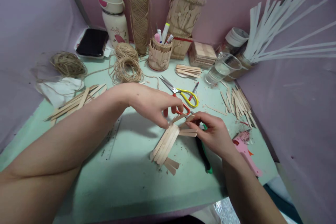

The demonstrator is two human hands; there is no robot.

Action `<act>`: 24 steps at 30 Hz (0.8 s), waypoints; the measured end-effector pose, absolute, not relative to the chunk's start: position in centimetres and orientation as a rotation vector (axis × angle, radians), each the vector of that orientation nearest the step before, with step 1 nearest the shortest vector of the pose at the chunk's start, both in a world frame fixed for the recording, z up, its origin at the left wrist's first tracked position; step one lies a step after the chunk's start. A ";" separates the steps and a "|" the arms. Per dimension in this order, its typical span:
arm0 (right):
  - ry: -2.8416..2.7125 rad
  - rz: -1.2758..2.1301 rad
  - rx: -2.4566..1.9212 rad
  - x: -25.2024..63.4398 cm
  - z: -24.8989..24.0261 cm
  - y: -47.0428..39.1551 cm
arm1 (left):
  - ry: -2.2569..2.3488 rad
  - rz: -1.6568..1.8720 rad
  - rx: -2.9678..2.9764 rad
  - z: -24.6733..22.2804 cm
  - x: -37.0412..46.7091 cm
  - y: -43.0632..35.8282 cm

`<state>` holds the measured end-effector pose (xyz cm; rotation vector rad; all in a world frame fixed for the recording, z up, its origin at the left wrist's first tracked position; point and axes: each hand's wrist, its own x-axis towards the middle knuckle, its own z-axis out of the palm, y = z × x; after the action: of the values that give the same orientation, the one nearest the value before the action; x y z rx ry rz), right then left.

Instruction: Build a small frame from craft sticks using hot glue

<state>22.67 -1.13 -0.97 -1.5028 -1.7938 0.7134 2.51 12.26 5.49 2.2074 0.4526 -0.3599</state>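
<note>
A small piece built of flat wooden craft sticks (pixel 165 143) lies at an angle on the green tabletop, with loose stick ends fanning out at both its ends. My left hand (pixel 152 103) reaches over its upper end, thumb and fingers apart; the thumb tip is close to the sticks. On the other side my right hand (pixel 210 131) pinches the end of one wooden stick (pixel 189 118) at the fan. Just beyond the fingers lie scissors (pixel 174 89) with yellow and red handles. Green-and-black handled pliers (pixel 203 155) are partly hidden under my right hand.
A pink glue gun (pixel 246 152) and loose sticks (pixel 236 101) lie at right. Behind stand a cup of water (pixel 222 70), a pen holder (pixel 159 56), twine (pixel 127 66) and a bottle (pixel 114 21). A clear ruler (pixel 110 143) is beside my left forearm.
</note>
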 end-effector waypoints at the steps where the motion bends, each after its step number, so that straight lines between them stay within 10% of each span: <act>1: -1.806 0.695 -1.515 22.7 -0.9 -1.2 | 0.488 -0.368 2.190 5.1 2.5 12.4; 24: -1.766 0.490 -1.502 22.6 -1.6 -2.5 | 0.767 -0.077 1.432 -3.3 2.0 7.2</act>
<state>22.62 -2.47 -1.62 -1.5022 -1.7659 0.4898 1.96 7.17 -3.30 1.4319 0.7669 -0.0771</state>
